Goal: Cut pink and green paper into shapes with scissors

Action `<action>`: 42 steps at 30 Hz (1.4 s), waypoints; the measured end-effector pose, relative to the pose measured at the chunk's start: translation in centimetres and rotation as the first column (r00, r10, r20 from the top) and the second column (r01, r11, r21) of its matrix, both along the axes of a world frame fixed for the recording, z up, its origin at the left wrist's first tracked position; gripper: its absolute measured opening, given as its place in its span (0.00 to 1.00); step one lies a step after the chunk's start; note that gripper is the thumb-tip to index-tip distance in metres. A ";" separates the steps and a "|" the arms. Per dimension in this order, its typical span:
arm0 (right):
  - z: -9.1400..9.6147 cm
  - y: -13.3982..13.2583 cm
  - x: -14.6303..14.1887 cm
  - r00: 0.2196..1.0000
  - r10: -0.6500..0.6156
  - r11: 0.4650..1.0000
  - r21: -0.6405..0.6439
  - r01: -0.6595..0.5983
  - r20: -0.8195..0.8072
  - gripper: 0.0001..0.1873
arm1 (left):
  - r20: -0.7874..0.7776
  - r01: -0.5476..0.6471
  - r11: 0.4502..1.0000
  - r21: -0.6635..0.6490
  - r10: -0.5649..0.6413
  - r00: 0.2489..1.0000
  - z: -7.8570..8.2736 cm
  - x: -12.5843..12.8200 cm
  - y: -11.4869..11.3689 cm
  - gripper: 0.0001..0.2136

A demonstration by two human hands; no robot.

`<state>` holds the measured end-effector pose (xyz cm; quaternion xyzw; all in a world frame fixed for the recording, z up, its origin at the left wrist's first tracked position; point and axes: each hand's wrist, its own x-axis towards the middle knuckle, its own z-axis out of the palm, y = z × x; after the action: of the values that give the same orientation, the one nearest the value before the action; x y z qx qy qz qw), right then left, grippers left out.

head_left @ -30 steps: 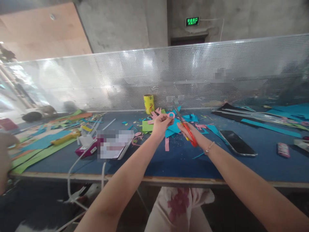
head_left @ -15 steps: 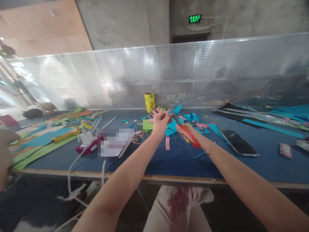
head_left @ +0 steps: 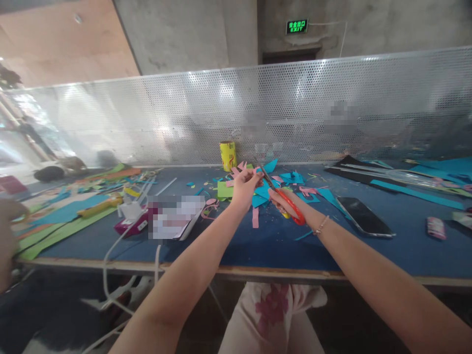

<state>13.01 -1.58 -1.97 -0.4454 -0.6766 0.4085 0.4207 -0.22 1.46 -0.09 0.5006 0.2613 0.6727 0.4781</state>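
Observation:
My right hand (head_left: 280, 200) grips a pair of scissors (head_left: 294, 209) with red handles. The metal blades point up and left, close to the fingertips of my left hand (head_left: 245, 187). That hand is closed in a pinch at a small piece of blue paper (head_left: 259, 170), mostly covered by the fingers. Whether the blades touch the paper is too small to tell. Under and around both hands lies a heap of cut paper: blue scraps (head_left: 261, 195), pink strips (head_left: 255, 218) and a green piece (head_left: 224, 190).
A yellow roll (head_left: 228, 156) stands behind the heap, before a perforated metal screen (head_left: 177, 123). To the right lie a phone (head_left: 365, 216) and a small pink item (head_left: 436, 228). At left are a purple power strip (head_left: 132, 223), its white cable, and coloured sheets (head_left: 73, 226). Another person's arm (head_left: 6, 241) shows far left.
Both hands, the scissors and the paper hold nearly the same place. The view has shifted very slightly.

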 end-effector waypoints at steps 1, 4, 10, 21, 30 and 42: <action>0.0 0.0 0.0 1.000 0.000 1.000 -0.001 0.000 -0.006 0.21 | 0.003 0.003 1.000 -0.001 -0.003 1.000 0.0 0.0 0.0 0.09; 0.1 0.0 0.0 1.000 -0.002 1.000 -0.016 0.002 -0.009 0.20 | 0.000 0.009 1.000 0.001 -0.009 1.000 0.0 0.0 0.0 0.09; 0.3 -0.4 -0.3 0.999 -0.026 0.999 -0.039 0.024 -0.043 0.21 | 0.013 0.020 1.000 0.012 -0.020 1.000 0.1 0.0 -0.1 0.10; 0.2 0.0 0.0 0.998 0.048 0.998 -0.033 -0.047 0.030 0.24 | 0.042 0.022 1.000 0.014 -0.023 0.999 0.0 0.0 -0.2 0.12; 0.7 -0.6 0.1 0.996 0.046 0.999 -0.027 -0.044 0.082 0.25 | 0.047 0.017 1.000 0.007 -0.018 0.999 0.1 0.0 -0.2 0.12; 1.3 -1.2 -0.3 1.000 0.022 0.993 -0.115 -0.022 0.001 0.21 | 0.015 0.003 1.000 0.008 -0.003 1.000 0.3 0.0 -0.3 0.11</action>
<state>12.75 -2.74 -0.67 -0.4618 -0.6573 0.4508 0.3892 -0.20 1.14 0.18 0.4978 0.2543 0.6766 0.4794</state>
